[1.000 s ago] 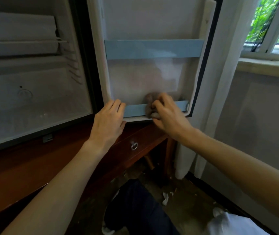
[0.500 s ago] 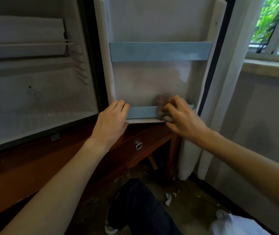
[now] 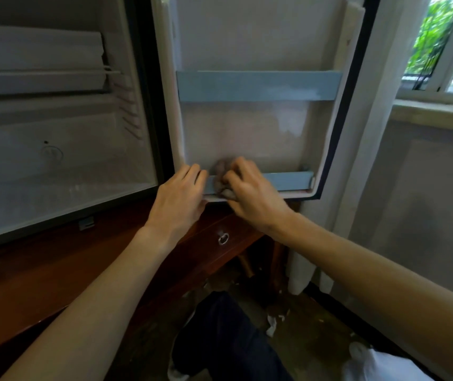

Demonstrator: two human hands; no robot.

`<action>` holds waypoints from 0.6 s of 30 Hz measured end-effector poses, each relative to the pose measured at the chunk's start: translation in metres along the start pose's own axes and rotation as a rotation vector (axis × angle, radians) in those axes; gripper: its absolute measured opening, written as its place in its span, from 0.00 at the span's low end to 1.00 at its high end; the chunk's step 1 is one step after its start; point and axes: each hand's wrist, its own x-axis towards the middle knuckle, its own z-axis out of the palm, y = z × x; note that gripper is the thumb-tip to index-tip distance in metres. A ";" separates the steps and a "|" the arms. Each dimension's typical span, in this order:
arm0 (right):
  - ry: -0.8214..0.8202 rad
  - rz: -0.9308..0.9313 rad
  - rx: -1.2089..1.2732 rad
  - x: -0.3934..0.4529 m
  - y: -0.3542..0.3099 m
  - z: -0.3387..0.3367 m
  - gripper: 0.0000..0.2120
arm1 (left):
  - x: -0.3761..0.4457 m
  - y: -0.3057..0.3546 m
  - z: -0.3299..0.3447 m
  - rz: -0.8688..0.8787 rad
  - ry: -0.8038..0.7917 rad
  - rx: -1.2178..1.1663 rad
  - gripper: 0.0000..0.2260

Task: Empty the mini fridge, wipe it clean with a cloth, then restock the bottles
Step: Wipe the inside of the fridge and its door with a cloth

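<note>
Right hand [image 3: 253, 192] curled round a grey-brown cloth [image 3: 221, 174], pressed on the lower door rail [image 3: 286, 180] of the mini fridge door [image 3: 258, 37]. Left hand [image 3: 178, 198] flat with straight fingers, steadying that rail's left end, just beside the cloth.

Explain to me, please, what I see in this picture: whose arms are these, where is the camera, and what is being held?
No machine here: a person works with bare hands. The one camera sits on the person's head, looking forward and down. The open white mini fridge stands on a reddish-brown wooden desk, and no bottles show inside it. The right hand has a crumpled grey-brown cloth in its grip, against the lower pale blue door shelf rail. The left hand rests with straight fingers on the door's bottom edge.
</note>
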 end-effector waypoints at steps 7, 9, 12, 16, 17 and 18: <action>0.003 -0.032 0.019 0.009 -0.019 0.007 0.16 | -0.003 -0.005 -0.002 0.019 -0.004 0.005 0.25; -0.003 -0.022 -0.006 -0.005 0.000 -0.004 0.13 | -0.003 -0.005 -0.005 0.025 -0.016 0.019 0.26; 0.015 0.042 -0.044 -0.043 0.044 -0.032 0.12 | -0.003 -0.007 -0.006 0.033 -0.018 0.020 0.24; 0.012 0.100 -0.101 -0.070 0.078 -0.062 0.11 | -0.004 -0.008 -0.003 0.024 0.004 -0.001 0.23; 0.000 0.102 -0.108 -0.069 0.077 -0.063 0.10 | -0.004 -0.007 -0.003 0.023 0.010 -0.003 0.23; -0.005 0.115 -0.110 -0.067 0.075 -0.062 0.10 | -0.005 -0.006 -0.003 0.025 0.012 -0.003 0.23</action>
